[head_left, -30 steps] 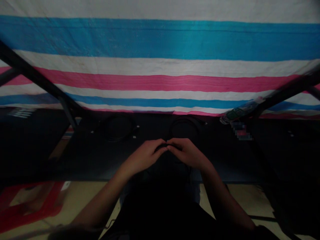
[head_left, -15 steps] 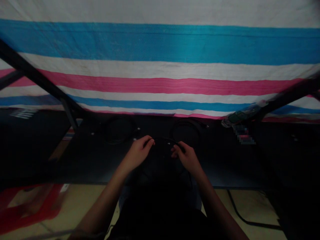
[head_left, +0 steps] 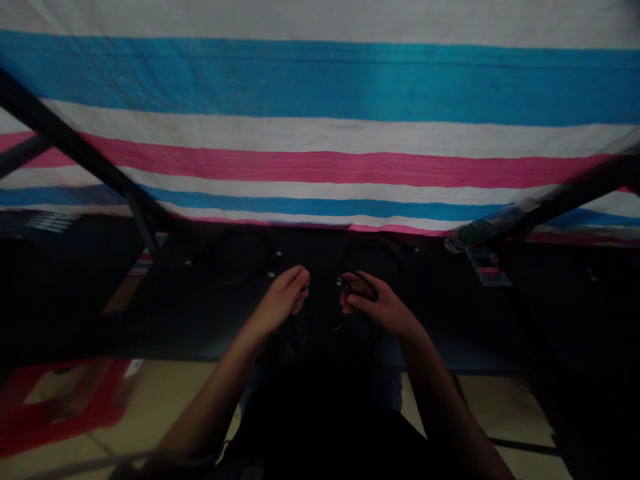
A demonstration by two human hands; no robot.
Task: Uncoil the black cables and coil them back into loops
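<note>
Over the dark table, my left hand (head_left: pixel 286 299) is closed in a pinch on a thin black cable. Facing it, my right hand (head_left: pixel 376 303) holds looped strands of the black cable (head_left: pixel 369 280) between thumb and fingers. The cable spans the small gap between both hands, and part of it hangs toward the table's near edge. Behind my left hand lies a coiled black cable (head_left: pixel 239 279) with small pale ends. Another coiled black cable (head_left: pixel 371 241) lies behind my right hand.
A striped sheet (head_left: pixel 320 80) hangs behind the dark table (head_left: pixel 200 333). Dark slanted bars (head_left: pixel 85 150) frame both sides. A green-labelled bottle (head_left: pixel 480 230) lies at the right, near a blurred patch. Below left is a red stool-like object (head_left: pixel 100 413).
My right hand has turned and now has loops of cable in its fingers. My left hand's fingers have curled in more. The view has shifted slightly.
</note>
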